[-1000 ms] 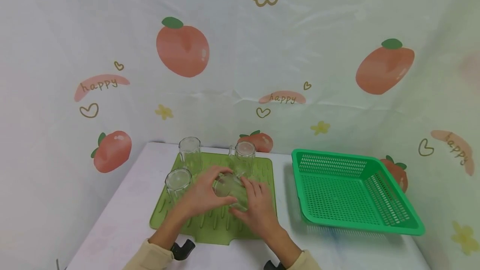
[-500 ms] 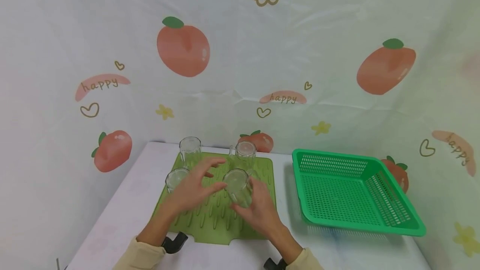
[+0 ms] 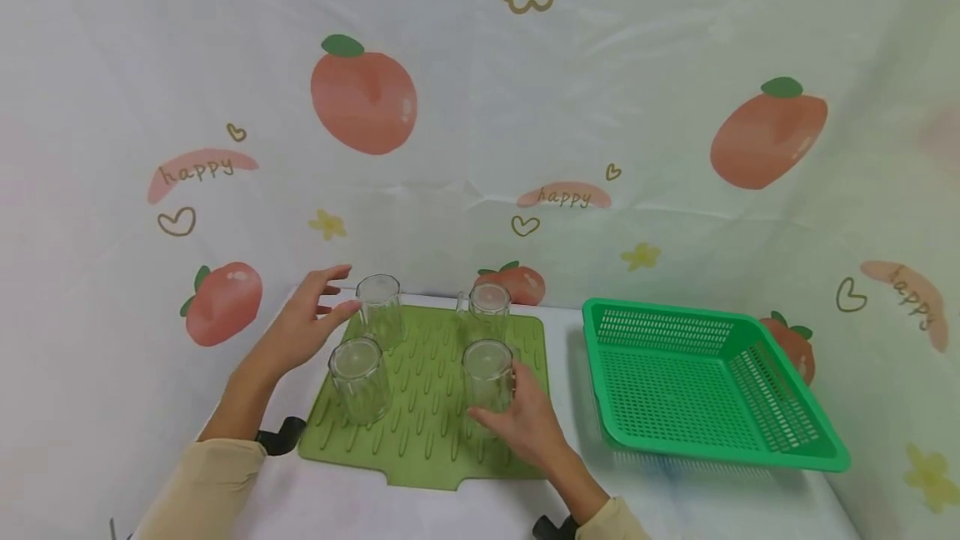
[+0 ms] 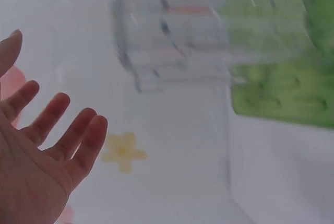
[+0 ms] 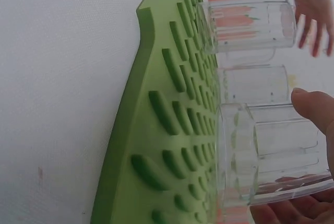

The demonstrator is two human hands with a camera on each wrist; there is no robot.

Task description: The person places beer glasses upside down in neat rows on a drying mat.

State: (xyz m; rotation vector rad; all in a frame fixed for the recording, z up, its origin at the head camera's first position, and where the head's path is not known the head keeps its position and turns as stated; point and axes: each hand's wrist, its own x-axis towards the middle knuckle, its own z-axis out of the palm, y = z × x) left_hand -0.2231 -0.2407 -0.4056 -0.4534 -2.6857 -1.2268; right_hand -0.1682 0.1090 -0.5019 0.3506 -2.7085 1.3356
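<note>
Glass mugs stand upside down on a green ribbed drying mat (image 3: 423,448). My right hand (image 3: 529,423) holds the front right glass mug (image 3: 486,372) from its right side, thumb in front. In the right wrist view its rim end is down at the mat's ribs. My left hand (image 3: 300,327) is raised by the back left glass mug (image 3: 381,319), fingers spread and nothing in them. That left hand (image 4: 39,151) shows apart from the blurred mug in the left wrist view. Another glass mug (image 3: 360,382) stands front left, and a handled one (image 3: 491,315) back right.
A green plastic basket (image 3: 678,398) with perforated sides stands to the right of the mat. The white table (image 3: 345,507) runs up to a printed cloth backdrop (image 3: 465,107) close behind the mat.
Both hands were on the tilted mug. The left hand let go and moved left to the back left mug. The right hand has turned its mug upright, base up, over the mat's front right.
</note>
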